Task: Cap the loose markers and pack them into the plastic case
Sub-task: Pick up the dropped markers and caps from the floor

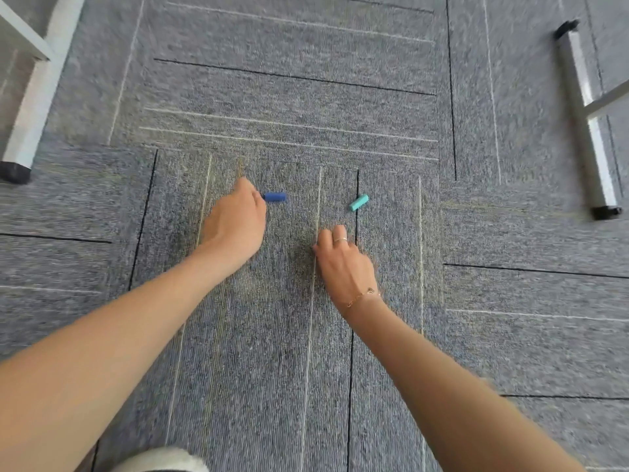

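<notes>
Two caps lie on carpet: blue cap (275, 197) at left hand (235, 223), teal cap (358, 202) apart; grips unclear.

Both bare forearms reach forward. The left hand (236, 223) lies knuckles-up with fingers curled under; the right hand (343, 264), nearer, has loosely curled fingers.

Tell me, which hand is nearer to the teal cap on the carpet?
Right. The right hand lies just below the teal cap, apart from it. The left hand is farther left, at the blue cap.
</notes>
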`<state>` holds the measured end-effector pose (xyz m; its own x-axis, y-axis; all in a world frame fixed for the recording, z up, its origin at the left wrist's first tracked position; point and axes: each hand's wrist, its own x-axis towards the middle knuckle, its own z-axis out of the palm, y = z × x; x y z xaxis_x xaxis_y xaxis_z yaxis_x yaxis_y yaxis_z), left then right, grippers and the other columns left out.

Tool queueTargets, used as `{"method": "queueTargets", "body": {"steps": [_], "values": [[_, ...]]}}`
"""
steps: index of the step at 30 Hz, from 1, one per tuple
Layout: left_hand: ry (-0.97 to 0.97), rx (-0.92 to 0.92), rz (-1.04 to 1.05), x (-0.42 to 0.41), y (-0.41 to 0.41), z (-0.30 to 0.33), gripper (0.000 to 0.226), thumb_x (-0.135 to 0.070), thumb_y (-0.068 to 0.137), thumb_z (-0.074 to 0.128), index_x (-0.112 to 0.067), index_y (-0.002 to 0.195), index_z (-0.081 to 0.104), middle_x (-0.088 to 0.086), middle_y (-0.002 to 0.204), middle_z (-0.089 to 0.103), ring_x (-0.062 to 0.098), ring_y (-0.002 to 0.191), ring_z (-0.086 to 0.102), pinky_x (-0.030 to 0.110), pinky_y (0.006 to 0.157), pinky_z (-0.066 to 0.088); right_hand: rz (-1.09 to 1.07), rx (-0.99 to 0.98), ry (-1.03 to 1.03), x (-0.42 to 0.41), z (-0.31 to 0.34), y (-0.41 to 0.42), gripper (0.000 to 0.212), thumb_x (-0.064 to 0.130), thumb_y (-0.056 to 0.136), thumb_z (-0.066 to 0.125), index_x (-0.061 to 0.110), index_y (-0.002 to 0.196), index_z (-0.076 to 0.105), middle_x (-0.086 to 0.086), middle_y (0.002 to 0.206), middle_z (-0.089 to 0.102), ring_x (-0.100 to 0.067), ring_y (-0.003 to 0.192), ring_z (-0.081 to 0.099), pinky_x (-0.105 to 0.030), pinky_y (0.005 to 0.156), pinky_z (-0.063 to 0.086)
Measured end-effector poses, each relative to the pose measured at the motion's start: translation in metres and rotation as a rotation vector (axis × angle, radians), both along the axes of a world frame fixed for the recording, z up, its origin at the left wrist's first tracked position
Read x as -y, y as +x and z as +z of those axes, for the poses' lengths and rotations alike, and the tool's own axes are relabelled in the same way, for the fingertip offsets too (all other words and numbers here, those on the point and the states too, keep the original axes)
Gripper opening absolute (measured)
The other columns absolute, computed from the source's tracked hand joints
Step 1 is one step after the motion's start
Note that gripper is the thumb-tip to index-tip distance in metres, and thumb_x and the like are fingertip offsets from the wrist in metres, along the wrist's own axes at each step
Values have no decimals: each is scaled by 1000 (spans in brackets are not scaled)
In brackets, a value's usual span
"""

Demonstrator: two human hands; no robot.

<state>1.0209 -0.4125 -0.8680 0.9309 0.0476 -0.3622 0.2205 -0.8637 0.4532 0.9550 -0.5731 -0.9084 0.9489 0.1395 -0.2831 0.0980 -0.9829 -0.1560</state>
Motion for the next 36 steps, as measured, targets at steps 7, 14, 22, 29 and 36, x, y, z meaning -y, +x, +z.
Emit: {"method": "queueTargets", "body": {"steps": [7, 14, 22, 29, 36], "values": [[236, -91, -270, 16, 9, -11, 44, -37, 99, 34, -9, 132, 27, 1, 70, 55, 18, 53, 52, 43, 70, 56, -284, -43, -14, 16, 0, -10, 30, 31, 99, 40, 7, 116, 45, -17, 132, 44, -18, 66, 62, -26, 46, 51], [273, -130, -373, 10, 2, -19, 34, -28, 102, 30, -6, 127, 33, -4, 68, 48, 10, 47, 41, 22, 43, 36, 131, 192, -171, 39, 5, 5, 37, 22, 59, 88, 6, 68, 57, -2, 56, 49, -7, 32, 19, -13, 20, 24], [404, -59, -379, 13, -14, -31, 30, -27, 102, 28, -8, 124, 35, -5, 62, 51, 12, 45, 46, 23, 39, 34, -41, 158, -107, 49, 8, 31, 28, 27, 98, 44, 3, 87, 54, -5, 68, 51, -12, 44, 40, -25, 36, 43], [351, -19, -362, 10, -17, -34, 24, -26, 102, 29, -8, 115, 39, -5, 66, 55, 11, 46, 48, 23, 37, 34, -313, 92, -21, 46, 13, 74, 52, 48, 96, 26, 6, 124, 39, -11, 89, 58, -9, 46, 36, -21, 39, 30], [244, -44, -328, 6, -18, -30, 25, -26, 102, 29, -10, 119, 38, -3, 68, 57, 12, 49, 54, 26, 42, 45, -182, -3, -153, 26, 9, 52, 57, 36, 93, 10, 8, 136, 35, -21, 138, 38, -22, 77, 66, -19, 47, 43]]}}
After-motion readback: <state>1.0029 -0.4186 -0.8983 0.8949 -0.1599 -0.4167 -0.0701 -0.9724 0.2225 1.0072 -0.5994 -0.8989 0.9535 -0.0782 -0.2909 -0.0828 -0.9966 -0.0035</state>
